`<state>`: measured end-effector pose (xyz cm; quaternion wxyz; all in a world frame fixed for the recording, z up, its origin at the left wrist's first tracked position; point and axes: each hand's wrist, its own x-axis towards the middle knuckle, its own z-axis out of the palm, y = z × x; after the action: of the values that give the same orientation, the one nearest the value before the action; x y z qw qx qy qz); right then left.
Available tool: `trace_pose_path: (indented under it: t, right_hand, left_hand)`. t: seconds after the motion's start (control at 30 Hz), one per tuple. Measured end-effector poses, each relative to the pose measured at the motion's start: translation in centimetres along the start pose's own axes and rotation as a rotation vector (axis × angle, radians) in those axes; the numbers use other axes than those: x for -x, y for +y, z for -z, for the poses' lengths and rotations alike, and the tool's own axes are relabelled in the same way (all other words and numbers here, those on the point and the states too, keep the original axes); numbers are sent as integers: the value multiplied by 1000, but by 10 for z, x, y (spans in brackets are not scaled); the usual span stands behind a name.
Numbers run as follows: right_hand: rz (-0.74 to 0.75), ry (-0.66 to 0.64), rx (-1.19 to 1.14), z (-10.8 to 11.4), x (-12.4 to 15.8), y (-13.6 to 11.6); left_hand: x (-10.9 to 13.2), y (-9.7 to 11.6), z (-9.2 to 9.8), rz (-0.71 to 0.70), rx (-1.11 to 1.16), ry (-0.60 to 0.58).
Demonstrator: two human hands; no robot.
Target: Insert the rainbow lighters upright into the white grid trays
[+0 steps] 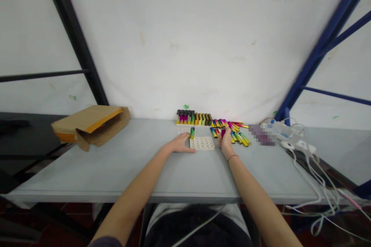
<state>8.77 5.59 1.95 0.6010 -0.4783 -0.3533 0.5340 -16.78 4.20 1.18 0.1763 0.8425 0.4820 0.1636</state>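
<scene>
A white tray (202,143) with rows of round holes lies on the table, and one green battery (192,133) stands upright at its back left corner. My left hand (181,143) spans the tray's left end, thumb along the front edge and fingers toward the back beside that battery. Just right of the tray, my right hand (226,142) is closed around a purple battery (223,132), which is partly hidden by the fingers. Loose multicoloured batteries (240,138) lie behind and to the right of this hand.
Behind the tray, a filled rack of upright batteries (185,117) stands against the wall. A torn cardboard box (89,123) is at the left. On the right are a pixelated purplish item (263,135), a power strip (285,131) and tangled white cables (313,170).
</scene>
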Motion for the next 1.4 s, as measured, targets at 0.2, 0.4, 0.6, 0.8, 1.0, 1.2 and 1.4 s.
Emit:
trace_pose_path:
  t: [0.2,0.4,0.6,0.8,1.0,1.2,1.4]
  right_hand:
    - [-102,69,-8,-3,5,-12]
    - [134,181,121,-2,8,-10]
    - [729,94,430,-9,29,-8]
    - [965,-129,664,-25,42,-5]
    - [979,-341,688,-34,46,6]
    - [874,-346,741,-35,43,22]
    - [874,-345,792,-42,43,27]
  left_hand:
    - [0,-1,0,-47,5,16]
    - [0,0,-1,-10,-22,1]
    - [-1,-2,-3,-49,10,32]
    - [0,1,-2,-63,34,62]
    - [0,3,-2,-53,16,60]
    - [-1,0,-3,-94,45,72]
    - [-2,0,-2,-84,65,73]
